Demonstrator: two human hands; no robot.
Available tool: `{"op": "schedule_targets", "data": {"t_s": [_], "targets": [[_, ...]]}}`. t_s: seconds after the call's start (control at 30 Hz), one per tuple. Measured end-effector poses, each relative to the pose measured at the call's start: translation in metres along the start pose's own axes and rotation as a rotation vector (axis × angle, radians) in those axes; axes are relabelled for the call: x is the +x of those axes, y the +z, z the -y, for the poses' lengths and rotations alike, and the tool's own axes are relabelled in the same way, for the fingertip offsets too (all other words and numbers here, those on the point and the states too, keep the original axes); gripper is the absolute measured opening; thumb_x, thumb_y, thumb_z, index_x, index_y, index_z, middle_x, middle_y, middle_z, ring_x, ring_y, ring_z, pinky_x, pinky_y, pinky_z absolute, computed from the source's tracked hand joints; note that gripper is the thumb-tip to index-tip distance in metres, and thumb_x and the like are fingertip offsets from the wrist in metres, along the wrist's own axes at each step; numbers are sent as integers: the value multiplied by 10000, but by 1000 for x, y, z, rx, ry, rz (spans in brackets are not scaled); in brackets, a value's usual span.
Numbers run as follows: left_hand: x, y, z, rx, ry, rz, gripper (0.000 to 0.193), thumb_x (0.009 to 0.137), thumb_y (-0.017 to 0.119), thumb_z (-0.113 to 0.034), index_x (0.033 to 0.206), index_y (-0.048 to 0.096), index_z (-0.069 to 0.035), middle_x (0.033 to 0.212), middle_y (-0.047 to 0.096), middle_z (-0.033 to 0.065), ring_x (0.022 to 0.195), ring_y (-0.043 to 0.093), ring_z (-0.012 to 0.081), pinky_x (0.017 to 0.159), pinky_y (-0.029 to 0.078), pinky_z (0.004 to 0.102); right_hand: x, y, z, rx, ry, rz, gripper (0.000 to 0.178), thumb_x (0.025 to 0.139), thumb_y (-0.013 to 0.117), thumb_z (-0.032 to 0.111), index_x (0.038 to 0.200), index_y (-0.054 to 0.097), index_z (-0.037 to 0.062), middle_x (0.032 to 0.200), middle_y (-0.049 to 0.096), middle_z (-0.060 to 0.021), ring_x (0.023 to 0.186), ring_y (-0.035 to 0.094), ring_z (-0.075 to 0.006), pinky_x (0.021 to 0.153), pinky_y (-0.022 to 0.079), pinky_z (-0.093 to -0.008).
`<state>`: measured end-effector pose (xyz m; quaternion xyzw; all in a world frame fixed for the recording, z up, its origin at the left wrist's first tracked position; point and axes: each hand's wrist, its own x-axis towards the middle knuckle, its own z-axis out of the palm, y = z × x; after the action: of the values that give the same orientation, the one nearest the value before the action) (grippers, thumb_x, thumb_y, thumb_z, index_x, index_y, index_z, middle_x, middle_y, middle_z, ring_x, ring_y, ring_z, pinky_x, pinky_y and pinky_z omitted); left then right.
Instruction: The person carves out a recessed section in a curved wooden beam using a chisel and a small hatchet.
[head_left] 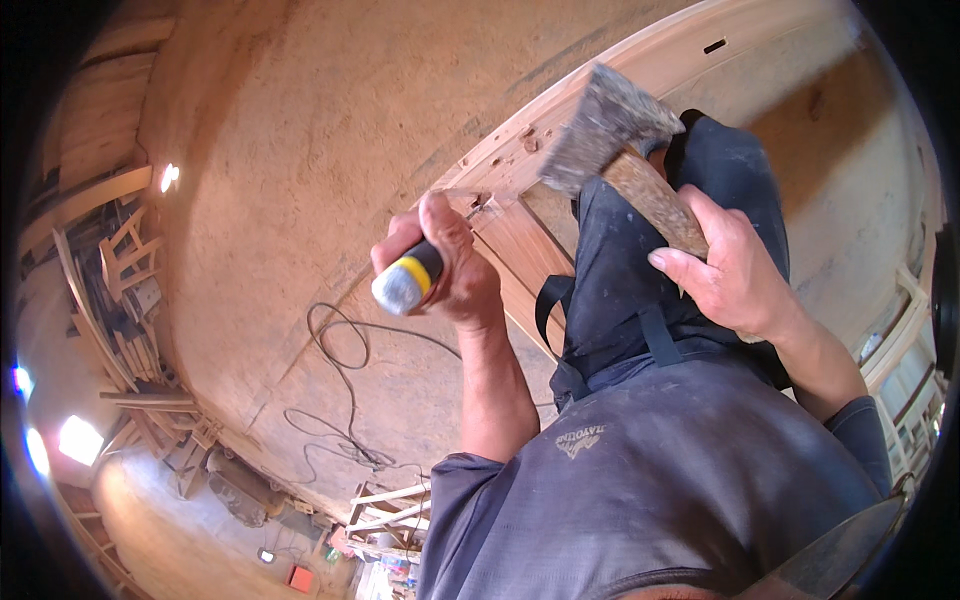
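Observation:
My left hand [447, 262] is wrapped round a chisel [411, 272] by its black and yellow handle, the capped butt tilted up. Its blade is mostly hidden behind my hand, close to where a long pale timber [590, 100] meets a shorter wooden piece [520, 240]. In my right hand [735, 262] is a hatchet [612, 125], gripped by its worn wooden handle. The grey, scuffed hatchet head is raised in front of my knees, apart from the chisel. Wood chips lie on the long timber, and a narrow slot is cut farther along it.
A dark cable [345, 400] lies in loops on the dusty floor [300, 130]. Wooden frames [130, 255] and boards are stacked along the left wall. More frames [390, 510] stand at the lower edge and others [900, 330] at the right. A red box [300, 577] sits lower left.

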<state>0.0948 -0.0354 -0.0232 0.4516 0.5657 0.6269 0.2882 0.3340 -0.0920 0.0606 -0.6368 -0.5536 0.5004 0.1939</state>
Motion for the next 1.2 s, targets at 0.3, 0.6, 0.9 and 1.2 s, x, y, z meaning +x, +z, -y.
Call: {"op": "schedule_targets", "data": {"t_s": [0.3, 0.6, 0.9, 1.2], "targets": [[-10, -15, 23, 293, -50, 145, 167, 1013, 632, -263, 904, 598, -142, 879, 590, -13, 805, 529, 83, 597, 388, 241, 34, -4, 76, -530, -712, -7, 301, 815, 667, 74, 1090, 547, 43, 759, 640, -106, 611, 651, -340, 577, 504, -435], [33, -41, 12, -439, -114, -292, 93, 854, 633, 10, 923, 583, -29, 715, 589, 78, 614, 585, 204, 608, 497, 312, -8, 7, 6, -74, -92, -22, 243, 901, 691, 133, 969, 515, -20, 688, 626, -274, 719, 670, -464, 648, 522, -525], [43, -23, 12, -383, -56, 19, 185, 822, 594, 1, 1002, 554, -15, 702, 566, 123, 571, 555, 202, 534, 508, 350, -40, 13, -21, -89, 22, 106, 281, 901, 714, 143, 1064, 553, -19, 741, 646, -286, 757, 688, -469, 677, 548, -497], [14, -15, 18, -57, 297, 505, 186, 746, 738, -9, 848, 583, -23, 671, 605, 51, 595, 589, 164, 577, 467, 261, -35, 15, -13, -112, -277, -129, 262, 869, 739, 94, 1021, 546, 4, 706, 643, -213, 665, 685, -423, 593, 548, -451]]}}
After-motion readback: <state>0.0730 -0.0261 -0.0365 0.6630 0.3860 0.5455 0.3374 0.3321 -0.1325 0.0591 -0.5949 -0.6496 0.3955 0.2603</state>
